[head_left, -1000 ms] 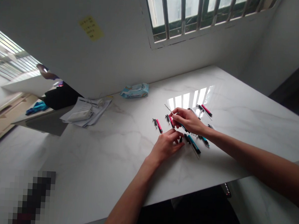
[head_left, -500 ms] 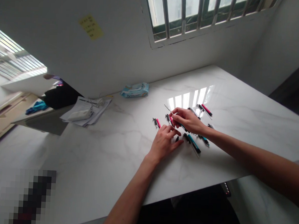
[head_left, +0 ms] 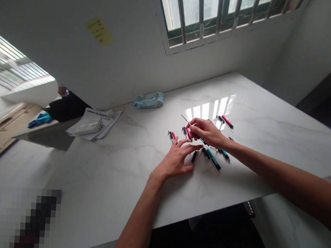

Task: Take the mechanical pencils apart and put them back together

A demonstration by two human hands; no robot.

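Note:
My right hand (head_left: 206,133) is closed in a pinch around a thin pen refill (head_left: 185,120), whose narrow end points up and to the left. Part of a teal and black pen piece shows just under that hand; whether it is gripped or lying there I cannot tell. My left hand (head_left: 179,158) rests on the table with fingers spread, beside a small black pen part (head_left: 194,157) between thumb and forefinger. Red barrels (head_left: 188,133) and black pieces lie just beyond the fingers. To the right are a teal pen barrel (head_left: 212,157) and a pale refill.
More pen parts, including a red barrel (head_left: 227,121), lie further back on the marble-patterned table (head_left: 118,180). A blue wipes packet (head_left: 148,100) is by the wall. Papers (head_left: 107,124) with a white device on top lie at left. A person in dark clothing is partly visible beyond.
My left hand has drawn back slightly to the left and its fingers have spread, uncovering more of the black pen part. My right hand keeps the refill in almost the same place.

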